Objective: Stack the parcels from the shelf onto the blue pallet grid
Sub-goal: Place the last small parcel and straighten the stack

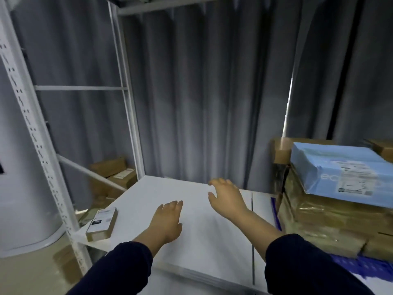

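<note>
White shelf (pixel 202 231) under empty hands (pixel 168 220)

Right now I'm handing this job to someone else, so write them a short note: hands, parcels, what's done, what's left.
Left hand and right hand: both open and empty above the white shelf.
One small parcel sits at the shelf's left edge.
Stacked parcels, a blue parcel on top, already stand on the blue pallet grid at right.
Left: move the small parcel onto the stack; brown boxes beyond the shelf may follow.

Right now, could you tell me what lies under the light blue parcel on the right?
The light blue parcel rests on a stack of brown cardboard parcels, some plastic-wrapped. Below them a blue pallet grid shows. How many parcels it covers cannot be seen.
</note>
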